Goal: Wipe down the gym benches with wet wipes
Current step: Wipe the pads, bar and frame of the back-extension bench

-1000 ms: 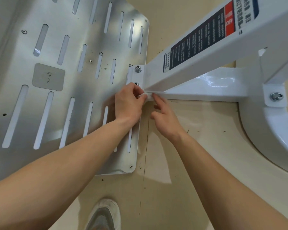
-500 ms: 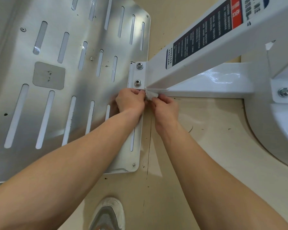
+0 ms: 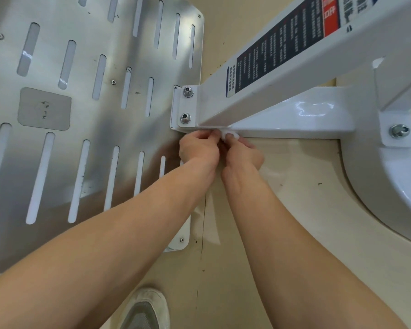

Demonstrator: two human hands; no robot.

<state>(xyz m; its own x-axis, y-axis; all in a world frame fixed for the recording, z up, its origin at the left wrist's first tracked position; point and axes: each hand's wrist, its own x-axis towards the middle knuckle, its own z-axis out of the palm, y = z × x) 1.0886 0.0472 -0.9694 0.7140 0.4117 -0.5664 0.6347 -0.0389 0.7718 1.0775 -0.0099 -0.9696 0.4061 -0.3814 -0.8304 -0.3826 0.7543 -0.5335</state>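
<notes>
Beige floor [image 3: 282,233] lies beneath a slotted steel plate [image 3: 86,129] bolted to a white frame [image 3: 282,119], at whose edge left hand [image 3: 198,150] and right hand [image 3: 243,157] pinch one wipe [image 3: 229,134].

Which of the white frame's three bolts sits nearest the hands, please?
The lower bolt of the stacked pair, just above the left hand; the upper bolt and far-right bolt sit farther off.

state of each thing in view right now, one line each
wet wipe: bunched, pinched from both sides
left hand: fingers curled, pinching the wet wipe
right hand: fingers curled, pinching the wet wipe
metal plate: scuffed, dirt-specked
white beam: glossy, bolted to the metal plate
</notes>
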